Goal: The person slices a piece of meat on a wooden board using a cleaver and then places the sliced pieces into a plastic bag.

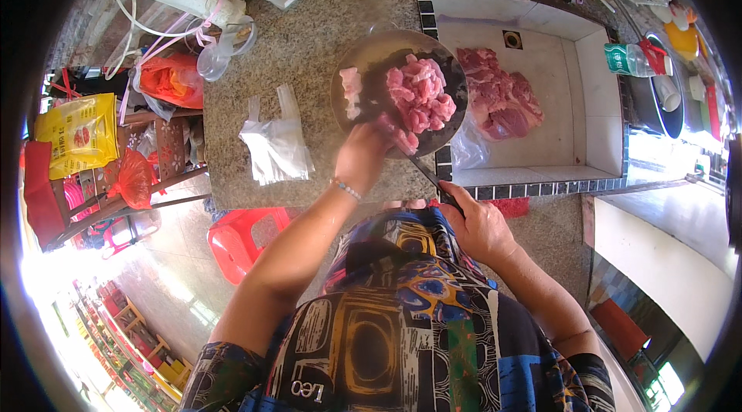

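Note:
A round cutting board (371,47) lies on the stone counter, its right side reaching over the sink's tiled edge. My right hand (478,223) is closed around the handle of a kitchen knife (425,170), whose blade points up and left to the board's near edge. My left hand (365,151) holds a strip of raw meat (400,135) on the board beside the blade; its fingertips are partly hidden. A heap of cut meat pieces (420,90) sits right of the board's middle. One pale strip of fat or meat (351,92) lies apart at the left.
Large raw meat slabs (501,96) and a clear plastic bag (468,145) lie in the tiled sink (600,139). A white plastic bag (275,145) lies left on the counter. A red stool (240,241) stands below. A bottle (635,59) lies near the sink's right rim.

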### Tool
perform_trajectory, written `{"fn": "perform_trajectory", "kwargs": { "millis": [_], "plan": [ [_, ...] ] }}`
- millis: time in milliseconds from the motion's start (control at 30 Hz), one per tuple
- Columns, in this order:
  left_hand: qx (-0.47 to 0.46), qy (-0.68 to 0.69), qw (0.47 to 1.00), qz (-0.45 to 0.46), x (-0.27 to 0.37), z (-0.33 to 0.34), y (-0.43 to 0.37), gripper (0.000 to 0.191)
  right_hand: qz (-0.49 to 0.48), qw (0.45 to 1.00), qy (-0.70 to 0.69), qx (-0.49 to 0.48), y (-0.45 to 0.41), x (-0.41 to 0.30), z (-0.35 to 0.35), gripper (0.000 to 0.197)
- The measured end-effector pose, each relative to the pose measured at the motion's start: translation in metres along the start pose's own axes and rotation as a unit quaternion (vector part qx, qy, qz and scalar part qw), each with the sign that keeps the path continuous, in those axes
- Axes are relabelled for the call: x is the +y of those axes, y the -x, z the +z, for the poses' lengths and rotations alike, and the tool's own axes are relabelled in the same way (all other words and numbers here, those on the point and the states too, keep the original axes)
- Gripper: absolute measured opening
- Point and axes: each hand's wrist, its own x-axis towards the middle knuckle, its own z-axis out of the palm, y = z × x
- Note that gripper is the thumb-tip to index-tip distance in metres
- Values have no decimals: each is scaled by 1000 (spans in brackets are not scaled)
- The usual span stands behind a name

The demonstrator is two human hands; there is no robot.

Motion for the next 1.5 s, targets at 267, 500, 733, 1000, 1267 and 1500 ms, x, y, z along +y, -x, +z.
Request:
{"fn": "perform_trajectory", "kwargs": {
  "millis": [267,500,733,1000,1267,1500],
  "plan": [
    [-26,-39,999,8,1,4,-16,18,-50,996,54,49,-52,0,30,37],
    [-50,-40,997,-38,-8,13,-1,23,8,999,50,17,0,8,23,41],
    [-69,-28,997,-24,7,-2,-13,23,-25,994,85,61,-63,-5,41,40],
    [-25,88,990,-108,-1,-3,-6,18,12,999,-30,35,-23,22,-7,34],
    [19,24,999,-34,-2,-5,6,13,-25,999,-33,32,-27,16,-4,35],
    [28,34,999,-17,6,-5,4,17,20,999,19,-29,5,3,-4,41]
  ]
}}
